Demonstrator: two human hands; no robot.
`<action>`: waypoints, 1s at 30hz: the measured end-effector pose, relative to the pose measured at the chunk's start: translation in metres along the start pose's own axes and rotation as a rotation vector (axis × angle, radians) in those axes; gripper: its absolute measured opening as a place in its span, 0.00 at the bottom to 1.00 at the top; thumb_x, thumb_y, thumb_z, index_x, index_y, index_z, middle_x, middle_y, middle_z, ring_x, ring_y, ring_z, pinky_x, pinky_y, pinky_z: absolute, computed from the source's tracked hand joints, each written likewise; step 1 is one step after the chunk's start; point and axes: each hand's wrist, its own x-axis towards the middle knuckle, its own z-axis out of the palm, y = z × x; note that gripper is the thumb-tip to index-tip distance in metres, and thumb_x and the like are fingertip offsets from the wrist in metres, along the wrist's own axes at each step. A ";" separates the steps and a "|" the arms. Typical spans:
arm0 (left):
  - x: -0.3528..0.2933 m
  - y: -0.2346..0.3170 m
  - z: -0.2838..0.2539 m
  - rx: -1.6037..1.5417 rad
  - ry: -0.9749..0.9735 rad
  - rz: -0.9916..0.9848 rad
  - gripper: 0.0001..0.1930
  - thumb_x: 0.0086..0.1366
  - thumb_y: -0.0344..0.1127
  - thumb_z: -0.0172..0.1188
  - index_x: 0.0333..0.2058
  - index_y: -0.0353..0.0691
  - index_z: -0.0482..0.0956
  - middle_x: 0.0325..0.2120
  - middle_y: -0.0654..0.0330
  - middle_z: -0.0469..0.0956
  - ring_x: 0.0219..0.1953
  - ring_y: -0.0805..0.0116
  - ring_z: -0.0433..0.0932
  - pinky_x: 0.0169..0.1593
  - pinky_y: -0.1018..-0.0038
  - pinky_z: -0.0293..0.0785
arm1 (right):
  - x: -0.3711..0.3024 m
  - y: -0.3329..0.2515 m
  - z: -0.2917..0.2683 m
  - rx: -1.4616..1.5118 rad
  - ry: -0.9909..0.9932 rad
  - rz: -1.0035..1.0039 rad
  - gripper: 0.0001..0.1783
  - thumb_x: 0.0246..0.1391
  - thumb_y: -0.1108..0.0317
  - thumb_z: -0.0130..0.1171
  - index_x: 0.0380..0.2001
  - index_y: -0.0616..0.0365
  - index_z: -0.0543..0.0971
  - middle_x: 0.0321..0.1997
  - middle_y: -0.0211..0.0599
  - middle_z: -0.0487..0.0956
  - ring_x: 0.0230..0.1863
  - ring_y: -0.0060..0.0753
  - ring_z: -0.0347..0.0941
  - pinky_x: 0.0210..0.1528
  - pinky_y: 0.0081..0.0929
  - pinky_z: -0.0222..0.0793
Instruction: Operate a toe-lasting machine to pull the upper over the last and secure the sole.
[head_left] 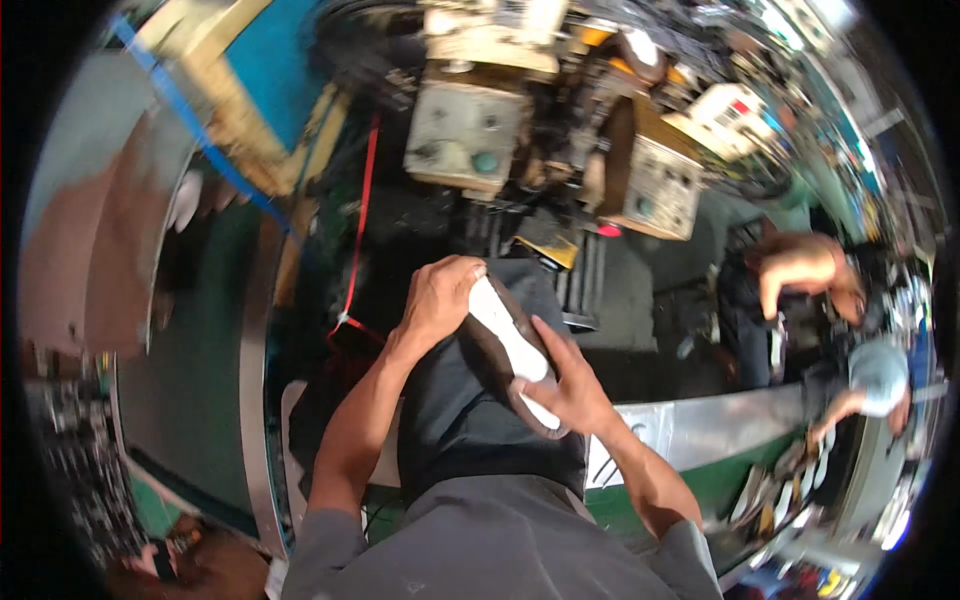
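Observation:
A dark brown shoe point(508, 336), its white underside turned up, lies slantwise over the dark cloth on my lap. My left hand point(440, 298) grips its far end, fingers curled round the edge. Across the nearer part, my right hand point(570, 388) wraps the shoe from the right, thumb on the white underside and fingers along the far side. Both palms hide parts of the brown sides.
Machines with pale control boxes point(466, 135) stand ahead. A red strap point(366, 215) hangs left of them. A green conveyor belt point(190, 400) runs at the left. On the right, several shoes point(775, 495) lie near a metal ledge point(740, 425), with two other people point(795, 270) beyond.

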 end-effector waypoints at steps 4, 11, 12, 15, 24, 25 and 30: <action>-0.036 -0.054 -0.036 0.058 0.084 -0.339 0.12 0.76 0.34 0.62 0.48 0.32 0.86 0.41 0.45 0.87 0.45 0.45 0.88 0.49 0.60 0.81 | 0.013 -0.003 0.036 -1.007 -0.098 -0.355 0.54 0.44 0.61 0.81 0.76 0.23 0.70 0.85 0.67 0.45 0.67 0.72 0.66 0.66 0.57 0.75; -0.041 -0.087 -0.042 -0.255 0.015 -0.427 0.13 0.72 0.33 0.69 0.52 0.34 0.87 0.43 0.57 0.87 0.45 0.71 0.84 0.50 0.72 0.80 | 0.026 -0.004 0.051 -0.989 -0.087 -0.413 0.51 0.41 0.64 0.79 0.72 0.21 0.75 0.84 0.70 0.44 0.63 0.71 0.68 0.55 0.53 0.83; -0.038 -0.087 -0.039 -0.292 0.026 -0.476 0.13 0.72 0.33 0.69 0.51 0.33 0.87 0.42 0.57 0.88 0.44 0.72 0.84 0.49 0.73 0.80 | 0.026 -0.005 0.051 -0.967 -0.075 -0.395 0.50 0.41 0.65 0.78 0.72 0.21 0.75 0.84 0.70 0.44 0.64 0.72 0.68 0.55 0.54 0.84; -0.034 -0.082 -0.031 -0.224 0.154 -0.436 0.14 0.72 0.33 0.69 0.52 0.32 0.88 0.43 0.54 0.90 0.43 0.67 0.87 0.50 0.71 0.81 | 0.024 -0.003 0.051 -0.914 -0.042 -0.354 0.49 0.42 0.65 0.78 0.72 0.22 0.76 0.84 0.72 0.43 0.66 0.76 0.66 0.53 0.56 0.85; -0.031 -0.083 -0.018 0.050 0.221 -0.356 0.14 0.75 0.35 0.63 0.51 0.33 0.89 0.43 0.43 0.89 0.47 0.55 0.90 0.52 0.64 0.82 | 0.020 0.023 0.039 -0.772 -0.003 -0.291 0.49 0.43 0.65 0.77 0.71 0.21 0.76 0.85 0.69 0.42 0.67 0.78 0.66 0.51 0.58 0.86; -0.029 -0.086 -0.017 0.046 0.228 -0.333 0.14 0.75 0.35 0.64 0.51 0.34 0.89 0.42 0.43 0.89 0.46 0.55 0.91 0.51 0.65 0.83 | 0.020 0.024 0.038 -0.769 -0.010 -0.299 0.49 0.43 0.65 0.77 0.71 0.21 0.76 0.86 0.68 0.42 0.67 0.78 0.66 0.51 0.59 0.86; -0.023 -0.089 -0.009 -0.096 0.155 -0.302 0.14 0.78 0.34 0.60 0.51 0.29 0.88 0.40 0.49 0.91 0.44 0.65 0.89 0.51 0.67 0.82 | 0.018 0.028 0.023 -0.735 0.000 -0.311 0.50 0.42 0.65 0.78 0.72 0.21 0.76 0.86 0.67 0.43 0.67 0.77 0.65 0.53 0.58 0.85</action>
